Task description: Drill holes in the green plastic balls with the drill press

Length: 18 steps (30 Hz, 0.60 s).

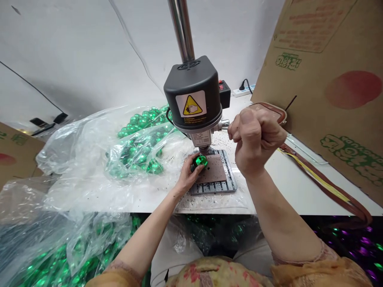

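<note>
My left hand point(187, 174) grips a shiny green mirrored ball point(201, 161) between thumb and fingers. The ball is just under the chuck point(204, 150) of a small black bench drill press point(193, 89); whether the bit touches it I cannot make out. Below lies a brown board point(218, 172) with a small hole, on the slotted metal base point(232, 181). To the right of the motor head, my right hand point(257, 139) is closed at the end of the feed lever point(224, 124), whose grip my fingers hide.
Clear plastic bags with green mirrored balls point(143, 119) spread over the left of the white table point(167, 205). Dark shavings dot the surface around the base. On the right stand a large cardboard box point(329, 87) and a brown strap point(335, 189). A power strip point(243, 91) lies behind.
</note>
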Motion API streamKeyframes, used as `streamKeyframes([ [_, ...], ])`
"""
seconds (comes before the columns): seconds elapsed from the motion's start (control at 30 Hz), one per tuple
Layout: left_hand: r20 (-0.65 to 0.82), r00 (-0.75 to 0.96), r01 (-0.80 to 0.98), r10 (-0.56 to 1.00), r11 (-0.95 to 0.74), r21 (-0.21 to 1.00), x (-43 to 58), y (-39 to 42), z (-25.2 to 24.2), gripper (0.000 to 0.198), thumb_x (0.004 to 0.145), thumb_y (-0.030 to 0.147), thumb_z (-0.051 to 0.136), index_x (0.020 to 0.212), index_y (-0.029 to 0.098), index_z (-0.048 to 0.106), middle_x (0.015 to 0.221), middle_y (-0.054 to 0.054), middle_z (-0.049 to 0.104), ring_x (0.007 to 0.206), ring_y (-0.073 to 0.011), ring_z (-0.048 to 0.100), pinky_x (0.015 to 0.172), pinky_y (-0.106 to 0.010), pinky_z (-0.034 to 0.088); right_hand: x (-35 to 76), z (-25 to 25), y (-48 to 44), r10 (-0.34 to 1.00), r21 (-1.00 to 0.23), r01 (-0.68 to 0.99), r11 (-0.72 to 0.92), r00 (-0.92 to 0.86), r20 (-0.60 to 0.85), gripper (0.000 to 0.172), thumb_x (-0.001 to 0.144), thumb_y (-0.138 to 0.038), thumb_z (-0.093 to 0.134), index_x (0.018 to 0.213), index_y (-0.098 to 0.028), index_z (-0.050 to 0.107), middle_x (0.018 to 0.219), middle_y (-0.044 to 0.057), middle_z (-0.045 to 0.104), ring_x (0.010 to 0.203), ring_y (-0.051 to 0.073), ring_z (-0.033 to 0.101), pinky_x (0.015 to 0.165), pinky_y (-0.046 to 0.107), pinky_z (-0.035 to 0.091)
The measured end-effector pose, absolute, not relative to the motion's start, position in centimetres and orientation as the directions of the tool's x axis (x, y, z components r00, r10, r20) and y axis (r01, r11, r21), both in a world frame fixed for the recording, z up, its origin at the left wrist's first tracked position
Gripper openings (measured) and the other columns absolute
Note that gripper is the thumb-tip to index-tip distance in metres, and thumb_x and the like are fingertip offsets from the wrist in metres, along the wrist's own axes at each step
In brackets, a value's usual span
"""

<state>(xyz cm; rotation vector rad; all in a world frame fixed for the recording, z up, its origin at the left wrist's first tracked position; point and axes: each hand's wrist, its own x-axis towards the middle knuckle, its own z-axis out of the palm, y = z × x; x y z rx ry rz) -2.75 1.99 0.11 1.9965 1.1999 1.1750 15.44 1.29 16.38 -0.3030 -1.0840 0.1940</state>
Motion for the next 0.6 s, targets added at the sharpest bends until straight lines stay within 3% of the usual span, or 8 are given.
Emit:
streamKeyframes([
  [0.3, 0.430, 0.255, 0.358, 0.866, -0.498, 0.790, -2.14, 2.56, -0.41, 0.049, 0.086, 0.039, 0.071, 0.131, 0.024, 0.056, 0.131, -0.010, 0.062, 0.124, -0.0289, 0.055, 0.107, -0.045, 0.043, 15.51, 16.23, 1.35, 0.280, -0.333, 0.038, 0.942, 0.453, 0.846, 0.049, 0.094, -0.028, 0.057, 0.056, -0.020, 0.027, 0.052, -0.005, 0.026, 0.047, 0.006, 0.033, 0.047, 0.028, 0.026],
  [0.6, 0.325, 0.266, 0.315, 0.908, -0.400, 0.861, -2.45, 2.21, -0.43, 0.053, 0.085, 0.039, 0.073, 0.131, 0.022, 0.053, 0.128, -0.011, 0.059, 0.122, -0.0304, 0.055, 0.108, -0.047, 0.042, 15.49, 16.18, 1.28, 0.295, -0.357, 0.053, 0.933, 0.460, 0.838, 0.050, 0.094, -0.032, 0.057, 0.056, -0.020, 0.027, 0.051, -0.005, 0.025, 0.047, 0.006, 0.033, 0.047, 0.028, 0.025],
])
